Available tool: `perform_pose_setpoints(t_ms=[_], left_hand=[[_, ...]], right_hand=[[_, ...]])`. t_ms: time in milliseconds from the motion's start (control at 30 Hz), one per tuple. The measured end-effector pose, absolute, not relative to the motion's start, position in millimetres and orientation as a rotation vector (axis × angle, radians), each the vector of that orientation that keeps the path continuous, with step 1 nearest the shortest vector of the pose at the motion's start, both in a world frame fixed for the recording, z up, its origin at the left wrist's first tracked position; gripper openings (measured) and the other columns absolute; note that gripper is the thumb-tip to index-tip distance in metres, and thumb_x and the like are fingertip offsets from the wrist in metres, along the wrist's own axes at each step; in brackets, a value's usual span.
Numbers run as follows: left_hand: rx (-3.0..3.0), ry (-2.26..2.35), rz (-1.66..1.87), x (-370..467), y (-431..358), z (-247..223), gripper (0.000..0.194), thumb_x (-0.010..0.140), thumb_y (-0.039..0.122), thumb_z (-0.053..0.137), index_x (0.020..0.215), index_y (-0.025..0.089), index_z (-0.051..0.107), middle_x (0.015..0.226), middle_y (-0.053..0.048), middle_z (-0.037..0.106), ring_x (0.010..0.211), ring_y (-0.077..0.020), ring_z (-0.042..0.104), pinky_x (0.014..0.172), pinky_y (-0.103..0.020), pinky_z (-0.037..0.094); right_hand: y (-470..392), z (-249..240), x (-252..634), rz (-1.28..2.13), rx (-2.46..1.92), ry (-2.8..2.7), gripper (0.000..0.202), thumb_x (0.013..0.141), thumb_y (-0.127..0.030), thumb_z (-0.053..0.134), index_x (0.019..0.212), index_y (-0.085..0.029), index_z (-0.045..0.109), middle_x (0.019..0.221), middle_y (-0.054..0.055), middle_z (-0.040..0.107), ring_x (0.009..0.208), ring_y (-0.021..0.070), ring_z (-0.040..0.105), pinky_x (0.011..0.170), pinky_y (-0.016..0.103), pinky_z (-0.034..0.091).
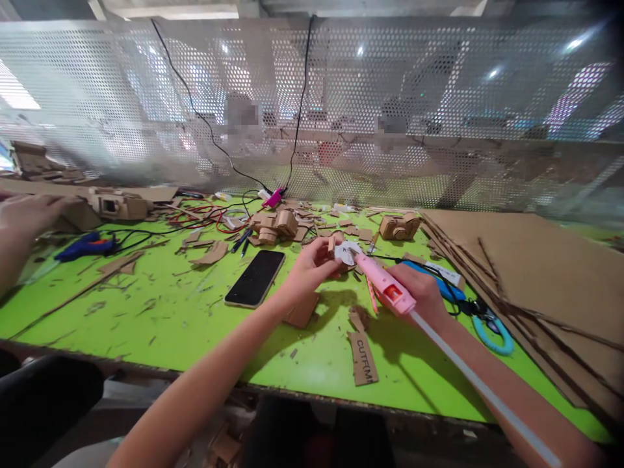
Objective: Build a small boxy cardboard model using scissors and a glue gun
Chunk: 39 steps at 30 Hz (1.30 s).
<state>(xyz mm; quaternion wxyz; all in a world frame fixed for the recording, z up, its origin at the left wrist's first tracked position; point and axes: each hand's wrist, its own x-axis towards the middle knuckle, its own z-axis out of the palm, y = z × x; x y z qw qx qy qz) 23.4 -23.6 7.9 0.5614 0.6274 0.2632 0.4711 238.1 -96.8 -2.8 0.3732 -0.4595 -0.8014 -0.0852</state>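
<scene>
My right hand (pixel 423 286) is wrapped round a pink glue gun (pixel 385 283), with a long white glue stick (pixel 482 383) trailing from its back end. The gun's nozzle meets a small white piece (pixel 345 252) with dark marks on it. My left hand (pixel 316 263) pinches a small cardboard piece (pixel 332 246) right beside the white one; whether the two are joined I cannot tell. Under my left wrist lies a flat brown cardboard square (pixel 301 311). A printed cardboard scrap (pixel 363 357) lies on the green table (pixel 312 364) nearer to me.
A phone (pixel 255 278) lies left of my hands. Cardboard camera models (pixel 273 226) stand behind, among scraps and cables. Large cardboard sheets (pixel 531 260) and a cyan ring handle (pixel 493 335) are at right. Another person's hand (pixel 34 214) and a blue glue gun (pixel 88 247) are at left.
</scene>
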Motion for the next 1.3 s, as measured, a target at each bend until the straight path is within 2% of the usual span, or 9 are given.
perform_pose_setpoints(t_ms=[167, 267, 500, 600, 733, 867, 1067, 1167, 1300], left_hand=[[1.475, 0.661, 1.172, 24, -24, 8, 0.024, 0.068, 0.018, 0.066, 0.091, 0.016, 0.058, 0.087, -0.003, 0.069, 0.074, -0.0130, 0.065, 0.059, -0.020, 0.054], [1.469, 0.691, 1.180, 24, -23, 7, 0.025, 0.067, 0.017, 0.066, 0.091, 0.015, 0.058, 0.082, -0.003, 0.068, 0.071, -0.0125, 0.064, 0.060, -0.022, 0.054], [1.582, 0.747, 1.214, 22, -20, 4, 0.024, 0.068, 0.016, 0.065, 0.092, 0.015, 0.059, 0.089, -0.005, 0.069, 0.080, -0.0153, 0.065, 0.070, -0.026, 0.054], [1.563, 0.760, 1.221, 21, -18, 3, 0.024, 0.068, 0.016, 0.064, 0.092, 0.015, 0.058, 0.092, -0.005, 0.068, 0.081, -0.0158, 0.065, 0.067, -0.025, 0.054], [1.547, 0.778, 1.237, 20, -20, 6, 0.029, 0.073, 0.020, 0.063, 0.101, 0.017, 0.058, 0.090, -0.003, 0.065, 0.079, -0.0149, 0.063, 0.063, -0.024, 0.055], [1.554, 0.763, 1.238, 20, -22, 7, 0.030, 0.074, 0.022, 0.063, 0.103, 0.018, 0.057, 0.090, -0.002, 0.061, 0.074, -0.0127, 0.059, 0.061, -0.024, 0.055], [1.668, 0.826, 1.299, 21, -19, 0, 0.028, 0.073, 0.021, 0.064, 0.098, 0.020, 0.053, 0.069, 0.006, 0.049, 0.057, -0.0083, 0.049, 0.053, -0.019, 0.047], [1.817, 0.872, 1.328, 20, -20, -1, 0.027, 0.073, 0.020, 0.064, 0.097, 0.019, 0.052, 0.068, 0.006, 0.052, 0.058, -0.0087, 0.049, 0.052, -0.018, 0.041], [1.906, 0.848, 1.301, 20, -22, -1, 0.025, 0.075, 0.023, 0.062, 0.096, 0.019, 0.048, 0.079, 0.000, 0.061, 0.066, -0.0123, 0.057, 0.056, -0.020, 0.043]], right_hand=[[-99, 5, 243, -0.573, -1.196, -2.194, 0.020, 0.088, -0.027, 0.049, 0.082, -0.015, 0.064, 0.082, 0.010, 0.068, 0.073, 0.0206, 0.060, 0.060, 0.028, 0.039], [-100, 10, 244, -0.734, -1.192, -2.244, 0.020, 0.089, -0.022, 0.047, 0.082, -0.015, 0.065, 0.084, 0.011, 0.068, 0.073, 0.0203, 0.059, 0.060, 0.028, 0.036], [-106, 18, 241, -0.837, -1.193, -2.392, 0.016, 0.085, -0.018, 0.051, 0.080, -0.018, 0.066, 0.084, 0.007, 0.069, 0.071, 0.0190, 0.056, 0.057, 0.029, 0.031], [-109, 19, 242, -0.810, -1.258, -2.399, 0.013, 0.085, -0.022, 0.054, 0.080, -0.019, 0.065, 0.081, 0.005, 0.068, 0.072, 0.0188, 0.056, 0.057, 0.029, 0.029], [-108, 19, 250, -0.729, -1.425, -2.207, 0.022, 0.085, -0.037, 0.053, 0.078, -0.018, 0.063, 0.078, 0.006, 0.065, 0.068, 0.0189, 0.055, 0.053, 0.029, 0.027], [-103, 17, 253, -0.488, -1.377, -1.953, 0.019, 0.087, -0.034, 0.051, 0.080, -0.018, 0.059, 0.077, 0.006, 0.063, 0.065, 0.0182, 0.054, 0.056, 0.028, 0.033], [-108, 17, 234, -0.083, -1.231, -1.885, 0.017, 0.086, -0.031, 0.056, 0.074, -0.022, 0.050, 0.067, -0.001, 0.053, 0.060, 0.0155, 0.050, 0.057, 0.028, 0.036], [-109, 15, 228, -0.057, -1.209, -1.921, 0.019, 0.085, -0.030, 0.058, 0.071, -0.022, 0.049, 0.065, 0.000, 0.052, 0.060, 0.0163, 0.049, 0.056, 0.029, 0.035], [-108, 11, 228, -0.001, -1.295, -1.892, 0.028, 0.084, -0.036, 0.060, 0.064, -0.023, 0.045, 0.061, -0.001, 0.050, 0.055, 0.0155, 0.046, 0.053, 0.030, 0.034]])
